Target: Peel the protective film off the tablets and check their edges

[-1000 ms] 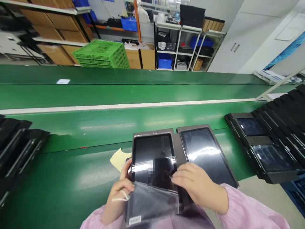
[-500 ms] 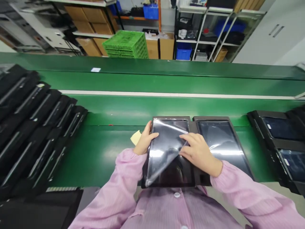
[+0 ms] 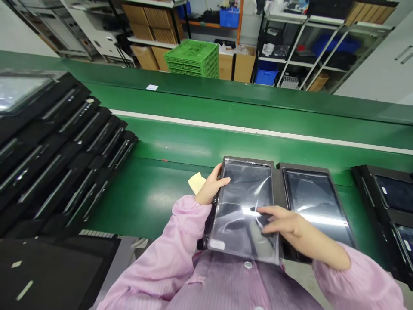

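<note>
A flat tablet-like screen (image 3: 245, 181) lies in a black foam tray (image 3: 275, 172) in front of me. Clear plastic film (image 3: 238, 234) covers it, creased in the middle, and its lower end hangs past the tray's near edge. Near the film's lower left corner is a white label (image 3: 217, 244). My left hand (image 3: 211, 188) grips the tray's left side, thumb over the top edge of the screen and fingers partly hidden. My right hand (image 3: 287, 221) rests its fingertips on the wrinkled film, fingers apart. Beside it lies a second film-covered screen (image 3: 312, 193).
Stacked black trays (image 3: 77, 150) with screens rise on the left of the green bench (image 3: 155, 193). More trays (image 3: 387, 189) stand at right. A yellow paper (image 3: 195, 183) lies by my left hand. Green crates (image 3: 193, 58) and shelves are beyond the bench.
The film, folded diagonally across the screen before, now spreads down over its lower part. My right hand has moved toward me and its pinch has loosened. The camera view has tilted.
</note>
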`<state>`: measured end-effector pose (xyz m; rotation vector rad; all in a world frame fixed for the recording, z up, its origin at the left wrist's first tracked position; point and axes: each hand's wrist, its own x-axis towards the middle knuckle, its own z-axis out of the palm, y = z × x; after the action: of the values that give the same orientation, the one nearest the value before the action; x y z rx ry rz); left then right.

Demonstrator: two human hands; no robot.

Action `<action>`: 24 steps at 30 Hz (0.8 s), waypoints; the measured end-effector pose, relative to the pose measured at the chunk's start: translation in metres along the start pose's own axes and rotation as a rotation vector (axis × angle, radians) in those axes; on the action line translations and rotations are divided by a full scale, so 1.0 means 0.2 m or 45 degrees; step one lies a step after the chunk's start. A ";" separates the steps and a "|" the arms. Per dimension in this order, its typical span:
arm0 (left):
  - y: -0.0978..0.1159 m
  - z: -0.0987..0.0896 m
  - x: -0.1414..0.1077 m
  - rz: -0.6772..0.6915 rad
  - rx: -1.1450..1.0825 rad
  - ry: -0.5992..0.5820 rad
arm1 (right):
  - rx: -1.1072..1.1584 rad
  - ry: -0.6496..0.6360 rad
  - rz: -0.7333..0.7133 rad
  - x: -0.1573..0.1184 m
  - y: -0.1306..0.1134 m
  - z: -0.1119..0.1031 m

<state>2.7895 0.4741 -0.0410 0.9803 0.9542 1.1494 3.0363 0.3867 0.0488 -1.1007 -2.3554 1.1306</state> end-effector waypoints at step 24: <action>0.18 -0.04 -0.50 -0.292 0.688 0.100 | 0.842 0.601 0.529 0.04 -0.12 0.15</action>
<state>2.7561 0.3821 0.0010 1.2181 1.4444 0.7513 3.0029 0.3677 0.0468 -1.4135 -1.2826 1.4367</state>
